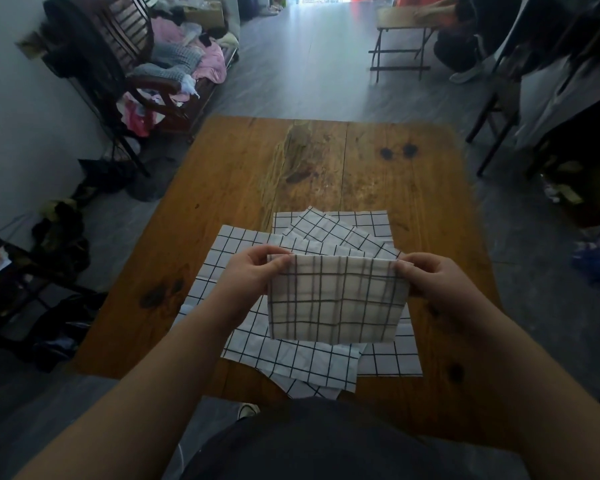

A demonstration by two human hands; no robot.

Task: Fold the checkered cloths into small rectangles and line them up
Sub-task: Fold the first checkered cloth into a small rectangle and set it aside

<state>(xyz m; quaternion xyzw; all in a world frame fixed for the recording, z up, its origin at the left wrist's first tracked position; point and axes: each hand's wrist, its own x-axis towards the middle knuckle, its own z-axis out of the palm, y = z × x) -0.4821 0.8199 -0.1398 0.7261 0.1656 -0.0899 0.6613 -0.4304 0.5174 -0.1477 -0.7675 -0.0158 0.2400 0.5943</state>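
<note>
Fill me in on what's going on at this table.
A person is folding checkered cloths. The left hand and right hand each pinch a top corner of a folded checkered cloth, holding it up above the wooden table. Beneath it lies a loose pile of unfolded cloths, overlapping at angles. No folded rectangles are lined up on the table yet.

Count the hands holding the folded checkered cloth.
2. The left hand pinches the upper left corner of the folded cloth; the right hand pinches its upper right corner. No other hand touches it.
</note>
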